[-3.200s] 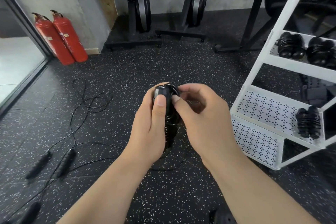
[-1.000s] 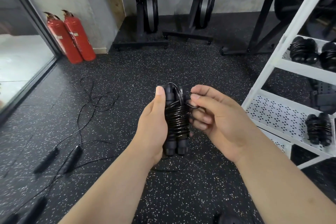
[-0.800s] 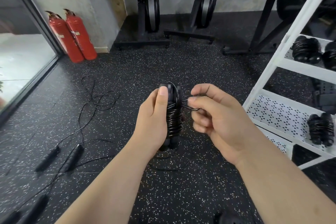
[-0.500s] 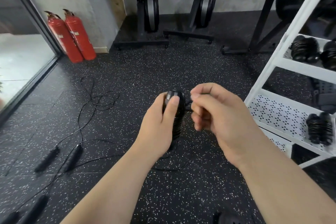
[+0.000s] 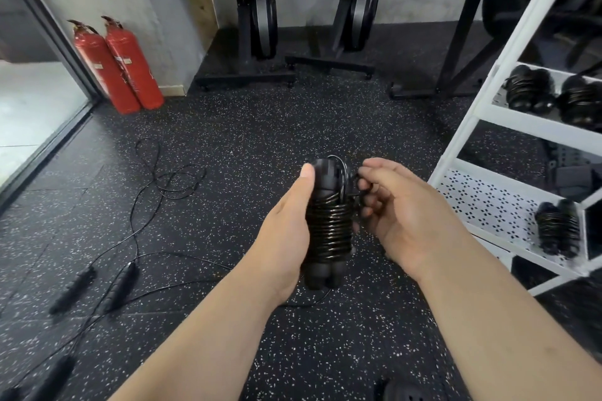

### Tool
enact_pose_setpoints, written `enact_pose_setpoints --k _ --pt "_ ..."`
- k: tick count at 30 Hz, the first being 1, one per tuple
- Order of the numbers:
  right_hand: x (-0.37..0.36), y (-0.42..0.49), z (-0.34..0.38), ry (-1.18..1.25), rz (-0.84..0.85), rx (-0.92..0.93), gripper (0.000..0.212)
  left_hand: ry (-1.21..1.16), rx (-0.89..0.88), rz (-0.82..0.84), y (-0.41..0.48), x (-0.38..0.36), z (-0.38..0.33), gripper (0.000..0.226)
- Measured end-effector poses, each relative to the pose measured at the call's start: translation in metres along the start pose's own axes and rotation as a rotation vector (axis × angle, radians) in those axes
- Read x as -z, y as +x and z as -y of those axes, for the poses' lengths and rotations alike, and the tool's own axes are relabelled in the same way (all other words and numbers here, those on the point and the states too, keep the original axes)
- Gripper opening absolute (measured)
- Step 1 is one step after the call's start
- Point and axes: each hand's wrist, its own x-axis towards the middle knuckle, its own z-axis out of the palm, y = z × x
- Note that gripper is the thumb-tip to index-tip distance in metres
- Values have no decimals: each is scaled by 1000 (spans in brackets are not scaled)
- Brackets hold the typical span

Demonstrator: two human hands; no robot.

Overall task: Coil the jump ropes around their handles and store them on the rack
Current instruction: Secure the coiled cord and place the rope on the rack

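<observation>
Gripping a nearly wound jump rope (image 5: pixel 329 228) upright in the left hand (image 5: pixel 286 231), pinching its tail end (image 5: pixel 354 195) with the right hand (image 5: pixel 404 215), apparently finishing the coil beside the white rack (image 5: pixel 508 127) already holding coiled bundles (image 5: pixel 557 228); leaving more ropes (image 5: pixel 123 277) uncoiled across the floor (image 5: pixel 228 146).

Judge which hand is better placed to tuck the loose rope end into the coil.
Likely right. The right hand pinches the rope end beside the top of the coiled jump rope; the left hand is wrapped round that bundle, holding it upright.
</observation>
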Motion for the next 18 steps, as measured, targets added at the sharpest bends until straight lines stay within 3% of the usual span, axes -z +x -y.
enact_pose_setpoints --k 4,6,9,13,15,18 --pt "3 4 0 -131 -34 100 20 39 -10 18 9 8 10 38" --pt "5 7 -3 -330 -85 153 19 125 -53 19 10 9 11 31" --pt "3 5 -12 -450 -105 125 20 215 -124 -16 11 8 11 28" --pt "-2 0 -25 -391 -30 2 41 454 -236 -174 19 9 19 38" --pt "-3 -2 -30 -419 -12 36 35 570 -257 -194 23 8 22 48" --pt "1 0 -30 -371 -118 59 18 630 -253 -126 23 4 24 56"
